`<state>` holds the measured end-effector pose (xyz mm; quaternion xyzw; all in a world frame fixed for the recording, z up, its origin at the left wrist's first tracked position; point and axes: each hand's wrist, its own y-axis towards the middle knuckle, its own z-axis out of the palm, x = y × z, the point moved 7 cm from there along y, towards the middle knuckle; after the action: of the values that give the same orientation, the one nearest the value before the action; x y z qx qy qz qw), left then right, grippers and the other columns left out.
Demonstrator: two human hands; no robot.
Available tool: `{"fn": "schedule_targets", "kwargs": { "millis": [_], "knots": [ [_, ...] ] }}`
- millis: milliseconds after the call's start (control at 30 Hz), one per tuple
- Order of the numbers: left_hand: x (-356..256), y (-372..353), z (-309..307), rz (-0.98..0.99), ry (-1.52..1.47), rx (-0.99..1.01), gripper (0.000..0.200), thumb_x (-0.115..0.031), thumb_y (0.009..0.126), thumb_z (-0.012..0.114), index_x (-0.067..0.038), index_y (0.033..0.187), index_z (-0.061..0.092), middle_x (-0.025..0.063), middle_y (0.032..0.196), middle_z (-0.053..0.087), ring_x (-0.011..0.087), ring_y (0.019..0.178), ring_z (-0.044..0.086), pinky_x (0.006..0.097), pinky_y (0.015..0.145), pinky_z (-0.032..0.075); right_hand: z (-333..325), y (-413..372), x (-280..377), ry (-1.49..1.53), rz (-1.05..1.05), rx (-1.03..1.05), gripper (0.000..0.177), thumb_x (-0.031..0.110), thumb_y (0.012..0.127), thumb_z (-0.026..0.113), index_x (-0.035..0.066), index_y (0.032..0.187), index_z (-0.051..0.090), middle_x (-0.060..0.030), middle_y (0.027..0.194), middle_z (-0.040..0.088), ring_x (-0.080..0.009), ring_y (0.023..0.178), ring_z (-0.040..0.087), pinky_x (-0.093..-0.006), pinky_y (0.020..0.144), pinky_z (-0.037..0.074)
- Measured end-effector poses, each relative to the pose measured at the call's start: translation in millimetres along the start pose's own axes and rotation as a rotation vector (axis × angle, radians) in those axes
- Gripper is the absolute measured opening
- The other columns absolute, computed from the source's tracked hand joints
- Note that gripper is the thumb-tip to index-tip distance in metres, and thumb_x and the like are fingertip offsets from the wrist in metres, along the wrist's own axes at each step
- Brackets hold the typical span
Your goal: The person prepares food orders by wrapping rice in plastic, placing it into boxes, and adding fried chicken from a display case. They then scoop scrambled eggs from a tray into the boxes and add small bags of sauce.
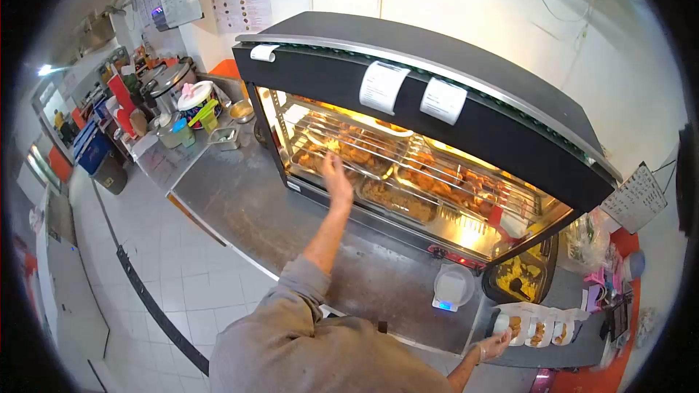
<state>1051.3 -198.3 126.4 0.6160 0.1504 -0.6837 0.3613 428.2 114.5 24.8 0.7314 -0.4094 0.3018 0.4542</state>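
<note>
My left hand (337, 182) is raised at the front of a lit food warmer cabinet (437, 227), its fingers stretched out toward the wire rack (364, 147). Behind the rack lie trays of browned fried food (433, 173), and a tray of crumbly food (397, 200) sits lower down. Low at the right, my right hand (495, 346), which seems to wear a clear glove, has its fingers extended. Its fingertips are right at the nearest of three white paper food holders (515, 329), each with fried pieces inside.
A small scale with a clear bowl (453, 287) stands on the steel counter (393, 295). Beside it is a black tub of yellow food (518, 276). Containers and a steel pan (223, 138) crowd the left end. Paper slips (383, 87) hang from the cabinet top.
</note>
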Motion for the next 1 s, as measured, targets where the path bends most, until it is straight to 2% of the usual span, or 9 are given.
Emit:
{"fn": "schedule_targets", "kwargs": {
  "millis": [33, 100, 133, 233, 367, 633, 833, 900, 1000],
  "knots": [
    [-35, 16, -24, 0.238, 0.073, -0.160, 0.049, -0.031, 0.099, 0.045, 0.004, 0.133, 0.040, 0.0203, 0.136, 0.040, 0.0323, 0.128, 0.036, 0.0410, 0.108, 0.026, 0, -10, 6, 0.000, -0.003, -0.012, 0.030, 0.023, 0.095, 0.055, -0.003, 0.108, 0.061, -0.0169, 0.099, 0.065, -0.0278, 0.081, 0.064, -0.0335, 0.072, 0.051],
    [-110, 59, -58, 0.296, 0.010, -0.313, 0.043, -0.025, 0.098, 0.047, 0.003, 0.130, 0.042, 0.0199, 0.128, 0.046, 0.0314, 0.119, 0.043, 0.0423, 0.101, 0.032, 18, -30, -1, 0.083, 0.067, 0.152, 0.030, 0.023, 0.095, 0.056, -0.003, 0.108, 0.060, -0.0152, 0.097, 0.064, -0.0252, 0.081, 0.063, -0.0325, 0.072, 0.051],
    [-158, 77, -71, 0.502, 0.243, -0.313, 0.042, -0.024, 0.097, 0.049, 0.002, 0.130, 0.042, 0.0189, 0.126, 0.049, 0.0321, 0.116, 0.044, 0.0429, 0.101, 0.032, 18, -39, 3, 0.067, -0.083, 0.142, 0.028, 0.021, 0.095, 0.056, -0.003, 0.109, 0.058, -0.0139, 0.097, 0.063, -0.0235, 0.084, 0.062, -0.0307, 0.074, 0.051],
    [-234, 139, -90, 0.724, 0.045, -0.312, 0.045, -0.024, 0.093, 0.058, 0.000, 0.128, 0.044, 0.0122, 0.108, 0.055, 0.0220, 0.100, 0.050, 0.0358, 0.092, 0.037, 18, -57, -12, 0.100, -0.056, 0.201, 0.028, 0.018, 0.095, 0.054, -0.006, 0.111, 0.057, -0.0176, 0.101, 0.062, -0.0262, 0.090, 0.062, -0.0346, 0.079, 0.050],
    [-268, 182, -83, 0.609, 0.303, -0.264, 0.065, -0.030, 0.087, 0.069, 0.002, 0.133, 0.037, 0.0051, 0.086, 0.060, 0.0114, 0.078, 0.055, 0.0242, 0.075, 0.042, -1, -64, -26, 0.210, -0.189, 0.199, 0.026, 0.015, 0.095, 0.052, -0.005, 0.113, 0.055, -0.0171, 0.105, 0.061, -0.0248, 0.092, 0.061, -0.0333, 0.080, 0.050],
    [-217, 164, -75, 0.345, -0.511, -0.126, 0.033, -0.007, 0.081, 0.072, 0.005, 0.108, 0.058, 0.0100, 0.095, 0.066, 0.0154, 0.083, 0.063, 0.0249, 0.071, 0.049, -60, -32, -81, 0.199, 0.107, 0.200, 0.029, 0.012, 0.092, 0.055, -0.001, 0.118, 0.053, -0.0119, 0.105, 0.059, -0.0200, 0.087, 0.059, -0.0300, 0.069, 0.050],
    [-174, -46, -19, 0.225, -0.452, -0.133, 0.019, -0.016, 0.089, 0.061, 0.001, 0.098, 0.062, 0.0061, 0.091, 0.063, 0.0122, 0.082, 0.059, 0.0264, 0.072, 0.045, -170, 11, -211, -0.063, 0.070, 0.184, 0.027, 0.013, 0.092, 0.055, 0.000, 0.115, 0.056, -0.0120, 0.100, 0.060, -0.0165, 0.076, 0.058, -0.0283, 0.062, 0.051],
    [-134, -125, 0, 0.225, -0.166, -0.124, 0.028, -0.014, 0.089, 0.062, 0.002, 0.111, 0.061, 0.0071, 0.101, 0.064, 0.0161, 0.091, 0.061, 0.0295, 0.080, 0.046, -225, 33, -248, -0.099, 0.159, 0.184, 0.026, 0.013, 0.092, 0.055, 0.000, 0.115, 0.057, -0.0120, 0.099, 0.060, -0.0163, 0.077, 0.059, -0.0283, 0.063, 0.052],
    [-64, -248, 51, -0.071, -0.380, 0.050, 0.015, -0.012, 0.090, 0.061, -0.002, 0.098, 0.054, 0.0069, 0.090, 0.062, 0.0142, 0.079, 0.061, 0.0291, 0.064, 0.049, -288, 70, -262, -0.139, 0.134, 0.075, 0.026, 0.013, 0.091, 0.056, 0.002, 0.114, 0.058, -0.0120, 0.099, 0.061, -0.0166, 0.080, 0.060, -0.0286, 0.062, 0.052]
  ]
}}
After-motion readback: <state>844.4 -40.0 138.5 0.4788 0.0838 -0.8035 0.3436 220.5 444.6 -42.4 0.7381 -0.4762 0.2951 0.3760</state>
